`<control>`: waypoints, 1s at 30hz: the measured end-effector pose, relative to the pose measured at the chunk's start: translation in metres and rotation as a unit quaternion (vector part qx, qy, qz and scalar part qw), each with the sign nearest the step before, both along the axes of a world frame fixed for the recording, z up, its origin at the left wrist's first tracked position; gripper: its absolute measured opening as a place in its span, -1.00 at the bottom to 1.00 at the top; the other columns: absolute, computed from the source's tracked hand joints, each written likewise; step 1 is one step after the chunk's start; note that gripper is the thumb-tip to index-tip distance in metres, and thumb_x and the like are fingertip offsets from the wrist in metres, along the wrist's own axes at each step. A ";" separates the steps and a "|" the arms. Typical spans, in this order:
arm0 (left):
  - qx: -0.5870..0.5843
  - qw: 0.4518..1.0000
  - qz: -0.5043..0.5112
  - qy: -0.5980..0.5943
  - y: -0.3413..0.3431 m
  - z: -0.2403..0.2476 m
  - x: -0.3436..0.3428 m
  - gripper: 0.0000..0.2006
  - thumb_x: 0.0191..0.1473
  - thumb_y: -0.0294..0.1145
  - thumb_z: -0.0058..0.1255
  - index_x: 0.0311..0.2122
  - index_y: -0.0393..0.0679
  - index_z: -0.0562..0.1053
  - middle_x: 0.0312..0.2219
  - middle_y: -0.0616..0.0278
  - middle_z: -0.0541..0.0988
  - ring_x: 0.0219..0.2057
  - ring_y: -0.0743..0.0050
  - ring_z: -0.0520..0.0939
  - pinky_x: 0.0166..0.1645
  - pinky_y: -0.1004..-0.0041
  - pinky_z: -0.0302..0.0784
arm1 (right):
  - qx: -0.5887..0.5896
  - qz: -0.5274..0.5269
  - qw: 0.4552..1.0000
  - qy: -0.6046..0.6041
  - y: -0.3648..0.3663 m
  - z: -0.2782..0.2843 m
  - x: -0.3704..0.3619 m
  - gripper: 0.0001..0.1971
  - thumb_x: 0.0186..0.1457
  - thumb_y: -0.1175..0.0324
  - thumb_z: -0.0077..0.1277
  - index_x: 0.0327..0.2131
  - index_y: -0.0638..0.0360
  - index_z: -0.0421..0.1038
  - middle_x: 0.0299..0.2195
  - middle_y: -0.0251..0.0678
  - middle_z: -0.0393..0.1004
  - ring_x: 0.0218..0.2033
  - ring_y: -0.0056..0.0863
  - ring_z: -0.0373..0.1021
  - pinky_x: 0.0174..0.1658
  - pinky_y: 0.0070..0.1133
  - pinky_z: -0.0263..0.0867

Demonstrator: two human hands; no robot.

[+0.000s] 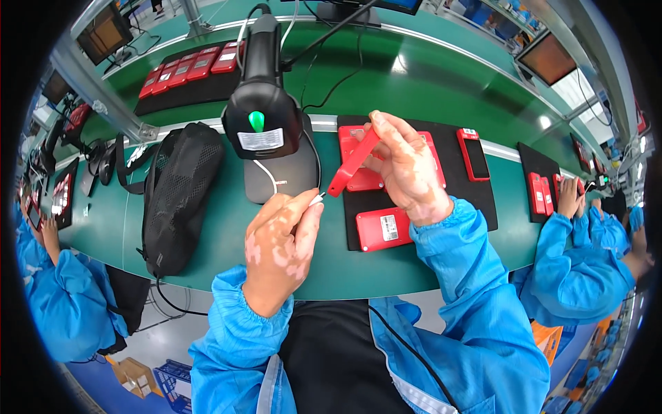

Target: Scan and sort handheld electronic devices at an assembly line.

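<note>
My right hand point(415, 165) is closed on a red handheld device point(355, 164), tilted so that its narrow edge faces me. My left hand point(281, 245) pinches a small white cable plug point(316, 200), its tip close to the device's lower end; whether they touch I cannot tell. A white cable point(265, 172) runs down toward my left hand. Behind the held device, more red devices lie on a black mat point(448, 196). One red device point(380, 230) rests label up below my right hand. Another red device point(474, 154) lies at the mat's right with its dark screen up.
A black barcode scanner point(258, 117) with a green light stands on its base point(279, 181). Left of it lies a black mesh bag point(181, 196). Several red devices point(200, 65) sit on a far mat. Co-workers in blue sleeves point(579, 265) work on both sides.
</note>
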State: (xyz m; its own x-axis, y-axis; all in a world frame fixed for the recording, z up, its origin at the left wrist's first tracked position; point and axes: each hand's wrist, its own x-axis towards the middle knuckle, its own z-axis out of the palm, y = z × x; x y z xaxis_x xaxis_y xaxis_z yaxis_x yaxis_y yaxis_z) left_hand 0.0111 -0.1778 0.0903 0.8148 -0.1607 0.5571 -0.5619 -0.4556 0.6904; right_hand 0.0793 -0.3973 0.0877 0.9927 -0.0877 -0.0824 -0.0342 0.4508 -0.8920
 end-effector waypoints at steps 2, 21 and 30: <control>0.002 1.000 0.010 0.005 0.003 -0.003 0.000 -0.79 0.12 -0.61 0.26 -0.10 -0.27 0.62 -0.52 0.13 0.55 -0.56 0.24 0.53 -0.44 0.31 0.43 | -0.011 -0.001 1.000 0.018 0.008 -0.004 0.000 -0.70 0.34 0.21 0.19 0.08 0.04 0.54 -0.11 -0.43 0.58 -0.02 -0.41 0.55 0.04 -0.21 0.54; 0.067 0.993 -0.033 0.093 0.025 -0.012 0.015 -0.65 0.20 -0.37 0.25 0.01 -0.38 0.55 -0.33 -0.08 0.62 -0.35 0.00 0.67 -0.24 0.24 0.60 | -0.053 -0.008 0.996 -0.065 0.035 -0.008 -0.012 -0.74 0.33 0.40 0.19 0.04 0.11 0.45 -0.10 -0.37 0.57 -0.07 -0.53 0.52 0.08 -0.49 0.48; 0.015 0.982 -0.028 0.186 0.084 -0.027 0.051 -0.31 -0.07 -0.38 0.49 0.18 -0.28 0.45 -0.05 0.08 0.63 -0.06 0.25 0.65 -0.09 0.37 0.55 | -0.506 0.203 0.749 -0.376 0.008 -0.013 0.027 -0.32 0.00 0.28 0.49 0.17 0.13 0.39 0.21 -0.14 0.40 0.27 -0.19 0.36 0.25 -0.30 0.38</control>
